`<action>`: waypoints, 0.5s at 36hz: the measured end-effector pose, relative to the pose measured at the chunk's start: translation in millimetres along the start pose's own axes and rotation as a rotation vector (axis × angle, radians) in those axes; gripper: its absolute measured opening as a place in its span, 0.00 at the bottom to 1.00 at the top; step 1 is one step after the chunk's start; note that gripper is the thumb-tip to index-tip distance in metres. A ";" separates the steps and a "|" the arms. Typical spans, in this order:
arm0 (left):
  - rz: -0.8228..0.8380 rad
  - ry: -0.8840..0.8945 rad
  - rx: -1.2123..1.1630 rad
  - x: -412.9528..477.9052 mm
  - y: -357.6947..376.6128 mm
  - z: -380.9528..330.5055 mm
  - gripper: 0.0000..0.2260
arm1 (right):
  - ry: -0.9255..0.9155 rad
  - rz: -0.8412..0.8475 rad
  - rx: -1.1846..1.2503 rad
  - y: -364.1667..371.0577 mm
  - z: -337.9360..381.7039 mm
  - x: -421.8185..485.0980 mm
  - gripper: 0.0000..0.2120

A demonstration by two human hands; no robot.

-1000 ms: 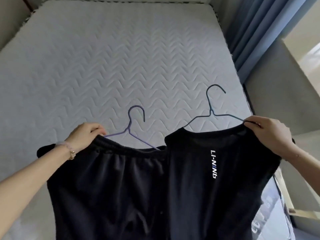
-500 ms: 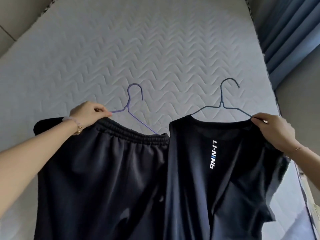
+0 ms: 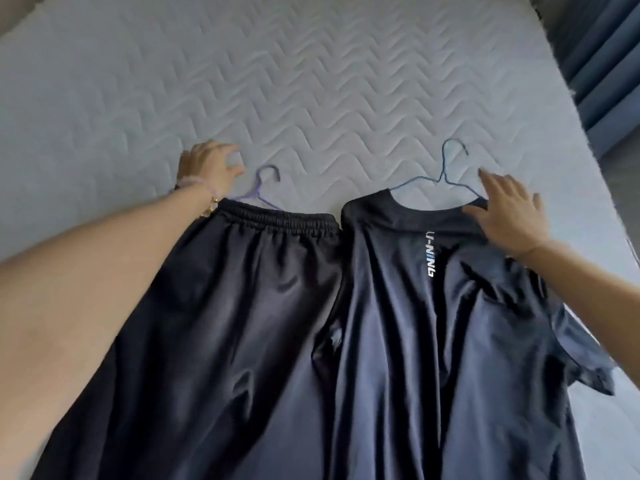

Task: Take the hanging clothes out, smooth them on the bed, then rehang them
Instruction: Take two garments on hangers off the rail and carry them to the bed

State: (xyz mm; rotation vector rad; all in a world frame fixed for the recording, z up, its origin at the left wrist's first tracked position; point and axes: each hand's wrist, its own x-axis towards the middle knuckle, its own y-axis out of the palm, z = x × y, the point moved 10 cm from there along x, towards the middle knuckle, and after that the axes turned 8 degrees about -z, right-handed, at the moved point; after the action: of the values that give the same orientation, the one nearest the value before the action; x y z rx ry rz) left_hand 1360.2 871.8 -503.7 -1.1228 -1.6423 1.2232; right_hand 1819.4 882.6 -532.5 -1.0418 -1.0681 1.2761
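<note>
Two dark garments lie side by side on the quilted white mattress (image 3: 311, 81). On the left are black shorts (image 3: 242, 306) with an elastic waistband, on a purple wire hanger (image 3: 265, 183). On the right is a black T-shirt (image 3: 450, 341) with white lettering, on a blue wire hanger (image 3: 445, 168). My left hand (image 3: 209, 166) hovers just past the shorts' waistband, fingers spread, holding nothing. My right hand (image 3: 509, 209) rests flat on the T-shirt's right shoulder, fingers apart.
Blue curtains (image 3: 602, 46) hang at the right beyond the mattress edge. A grey floor strip (image 3: 623, 174) runs along the bed's right side. The far half of the mattress is bare.
Both garments were held up by their hangers; now they lie flat on the mattress. Both hands have let go and opened. The view has moved closer over the bed.
</note>
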 end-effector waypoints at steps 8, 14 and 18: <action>0.121 -0.080 -0.210 -62.6 65.0 31.7 0.16 | 0.073 0.192 0.181 84.2 11.9 -67.7 0.23; 0.191 -0.007 -0.192 -147.4 83.1 52.3 0.16 | 0.159 0.097 0.366 93.1 -8.1 -141.0 0.17; 0.216 -0.066 -0.248 -200.4 72.3 58.8 0.16 | 0.304 0.097 0.600 77.3 -8.1 -189.0 0.14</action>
State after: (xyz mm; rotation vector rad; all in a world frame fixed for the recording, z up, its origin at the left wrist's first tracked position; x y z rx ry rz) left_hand 1379.6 675.6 -603.6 -1.4585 -1.7959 1.2247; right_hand 1810.5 695.8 -614.7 -0.7909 -0.3654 1.3461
